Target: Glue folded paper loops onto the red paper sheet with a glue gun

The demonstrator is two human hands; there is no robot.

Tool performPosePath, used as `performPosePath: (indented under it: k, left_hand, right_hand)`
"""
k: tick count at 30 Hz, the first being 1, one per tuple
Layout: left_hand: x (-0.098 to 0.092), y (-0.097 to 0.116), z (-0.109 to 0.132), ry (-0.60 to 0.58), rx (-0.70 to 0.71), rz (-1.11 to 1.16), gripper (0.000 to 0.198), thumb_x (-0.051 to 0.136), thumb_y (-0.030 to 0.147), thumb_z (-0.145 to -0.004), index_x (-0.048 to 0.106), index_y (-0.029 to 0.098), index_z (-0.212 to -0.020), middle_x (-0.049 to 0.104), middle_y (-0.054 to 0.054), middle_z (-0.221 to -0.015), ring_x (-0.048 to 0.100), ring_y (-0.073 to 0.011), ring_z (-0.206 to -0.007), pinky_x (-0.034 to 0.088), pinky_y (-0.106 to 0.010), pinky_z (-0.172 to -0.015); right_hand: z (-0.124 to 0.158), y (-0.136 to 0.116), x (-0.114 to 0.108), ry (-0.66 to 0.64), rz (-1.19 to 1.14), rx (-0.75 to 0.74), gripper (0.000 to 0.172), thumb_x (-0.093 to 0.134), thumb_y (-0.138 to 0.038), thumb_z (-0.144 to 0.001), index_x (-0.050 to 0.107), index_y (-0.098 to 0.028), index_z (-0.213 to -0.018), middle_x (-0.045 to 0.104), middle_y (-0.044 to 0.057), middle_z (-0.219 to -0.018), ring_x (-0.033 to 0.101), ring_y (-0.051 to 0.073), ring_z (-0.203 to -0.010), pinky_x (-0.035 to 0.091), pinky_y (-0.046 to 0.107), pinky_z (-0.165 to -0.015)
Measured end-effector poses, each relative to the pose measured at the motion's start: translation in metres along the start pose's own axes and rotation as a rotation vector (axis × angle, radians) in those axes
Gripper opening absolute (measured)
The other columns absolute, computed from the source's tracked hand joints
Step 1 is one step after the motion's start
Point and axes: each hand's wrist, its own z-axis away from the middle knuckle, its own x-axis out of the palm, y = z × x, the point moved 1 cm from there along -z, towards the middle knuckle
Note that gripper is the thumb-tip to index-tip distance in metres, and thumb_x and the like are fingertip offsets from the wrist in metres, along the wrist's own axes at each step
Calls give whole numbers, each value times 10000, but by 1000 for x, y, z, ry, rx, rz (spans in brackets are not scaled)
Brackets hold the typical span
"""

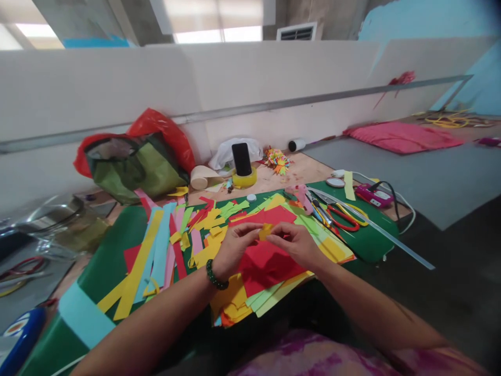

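My left hand (234, 246) and my right hand (296, 243) meet over a red paper sheet (266, 263) and pinch a small yellow paper piece (266, 230) between their fingertips. A dark bead bracelet sits on my left wrist. Under the red sheet lie yellow and light green sheets, all on a green cutting mat (368, 240). Many loose paper strips (156, 250) in yellow, blue, pink and red spread to the left of my hands.
Red-handled scissors (341, 216), a long clear ruler (376, 227) and a pink device (373, 195) lie to the right. A phone (241, 159) stands in a yellow tape roll at the back, beside a folded paper star (277, 161). Bags (133, 162) sit back left.
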Motion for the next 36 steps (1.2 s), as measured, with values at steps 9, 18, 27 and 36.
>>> performPosePath:
  k: [9, 18, 27, 36]
  left_hand:
    - [4, -7, 0, -87, -114, 73, 423, 849, 498, -535, 603, 180, -667, 588, 13, -653, 554, -110, -593, 456, -238, -590]
    - [6, -9, 4, -209, 217, -801, 309, 540, 245, -793, 602, 166, -1086, 615, 6, -718, 552, -148, -667, 420, -256, -619]
    - [1, -15, -4, -178, 360, -1049, 112, 517, 208, -859, 604, 181, -795, 677, -46, -840, 599, -176, -800, 443, -284, -723]
    - [-4, -27, -10, -250, 307, -1057, 178, 425, 195, -935, 593, 184, -989, 681, -68, -999, 621, -178, -898, 486, -296, -805]
  right_hand:
    - [16, -2, -14, -23, 444, -439, 226, 525, -375, -940, 677, -218, -883, 689, 60, -808, 637, 162, -733, 491, 263, -652]
    - [-12, 51, -98, 215, 1064, 301, 442, 553, -542, -864, 638, -136, -1019, 682, 163, -1013, 623, 295, -973, 448, 334, -758]
    - [-79, 69, -97, -23, 788, 377, 348, 631, -506, -763, 634, -159, -741, 568, 8, -540, 518, 168, -532, 305, 265, -506]
    - [-65, 36, -127, 226, 665, 319, 357, 512, -504, -787, 550, -171, -662, 470, -8, -561, 412, 128, -553, 297, 249, -493]
